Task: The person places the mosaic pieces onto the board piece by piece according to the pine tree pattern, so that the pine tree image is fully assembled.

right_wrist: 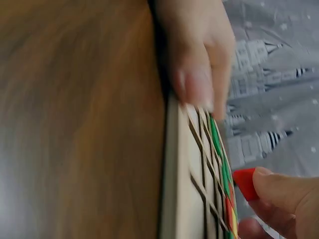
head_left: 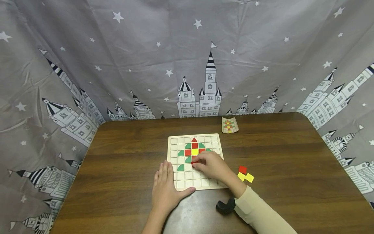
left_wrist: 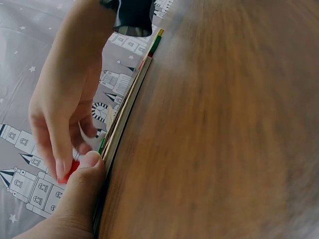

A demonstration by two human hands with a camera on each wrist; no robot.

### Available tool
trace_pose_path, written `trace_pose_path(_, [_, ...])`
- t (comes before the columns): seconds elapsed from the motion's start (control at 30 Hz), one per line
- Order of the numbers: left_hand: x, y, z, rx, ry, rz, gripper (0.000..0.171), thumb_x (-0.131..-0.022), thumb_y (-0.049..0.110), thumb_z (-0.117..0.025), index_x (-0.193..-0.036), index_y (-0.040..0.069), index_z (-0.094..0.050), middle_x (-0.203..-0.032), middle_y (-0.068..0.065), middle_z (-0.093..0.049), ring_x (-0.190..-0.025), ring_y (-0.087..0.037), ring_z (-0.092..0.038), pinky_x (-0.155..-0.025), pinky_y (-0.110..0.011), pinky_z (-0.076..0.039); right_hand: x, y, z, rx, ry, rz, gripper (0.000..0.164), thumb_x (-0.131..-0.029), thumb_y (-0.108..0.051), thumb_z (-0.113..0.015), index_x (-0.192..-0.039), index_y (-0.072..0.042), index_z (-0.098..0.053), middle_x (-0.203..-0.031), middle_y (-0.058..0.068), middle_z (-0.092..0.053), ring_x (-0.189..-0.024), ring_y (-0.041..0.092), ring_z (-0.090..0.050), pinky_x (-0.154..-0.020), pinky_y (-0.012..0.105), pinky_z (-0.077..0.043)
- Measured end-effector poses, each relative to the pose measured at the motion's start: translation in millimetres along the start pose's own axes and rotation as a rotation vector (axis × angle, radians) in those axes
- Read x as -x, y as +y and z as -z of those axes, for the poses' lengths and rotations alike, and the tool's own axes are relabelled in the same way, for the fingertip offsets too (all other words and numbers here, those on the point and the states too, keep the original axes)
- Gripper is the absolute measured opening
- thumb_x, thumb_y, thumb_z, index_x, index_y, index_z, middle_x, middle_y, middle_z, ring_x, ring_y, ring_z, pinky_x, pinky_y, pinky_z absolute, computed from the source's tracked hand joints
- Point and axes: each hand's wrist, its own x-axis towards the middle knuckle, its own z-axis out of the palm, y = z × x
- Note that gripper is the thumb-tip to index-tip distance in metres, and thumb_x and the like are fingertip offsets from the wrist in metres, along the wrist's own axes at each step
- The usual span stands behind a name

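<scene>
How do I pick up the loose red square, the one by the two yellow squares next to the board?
Come from straight above and pinch the red square tile by its left and right edges. It looks thin and lies flat, and those edges look free, while its near edge is right by the left yellow tile, so that side is probably trickier.

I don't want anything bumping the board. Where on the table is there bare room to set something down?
The table has two broad bare patches: left, between its edge and the board; right, between the loose squares and its edge. Crowded: the board's near left corner, by the left hand, and its right half, under the right hand.
</scene>
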Motion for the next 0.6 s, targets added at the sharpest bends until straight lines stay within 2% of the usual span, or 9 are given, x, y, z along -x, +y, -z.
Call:
trace_pose_path(0.23, [0.1,0.1,0.4,0.003,0.01,-0.011,0.138,-0.062,0.095,-0.054,-0.157,0.0,-0.02,-0.166,-0.016,-0.017,-0.155,-0.031,-0.012,-0.125,-0.051,-0.016,-7.6,-12.5,-19.9,0.027,-0.024,-0.035,0.008,-0.089,-0.025,-0.075,-0.094,-0.021,-0.079,-0.092,-0.01,-0.075,-0.089,0.007,-0.068,-0.079,0.029,-0.055])
trace_pose_path(0.6, [0.5,0.3,1.5,-0.001,0.014,-0.016,0.138,-0.062,0.094,-0.055,-0.156,-0.001,-0.022,-0.166,-0.017,-0.018,-0.155,-0.031,-0.013,-0.124,-0.051,-0.017,-10.1,-12.0,-28.2,0.1,-0.009,-0.053,0.007,-0.088,-0.027,-0.076,-0.091,-0.02,-0.076,-0.087,-0.01,-0.067,-0.08,0.006,-0.06,-0.072,0.026,-0.051])
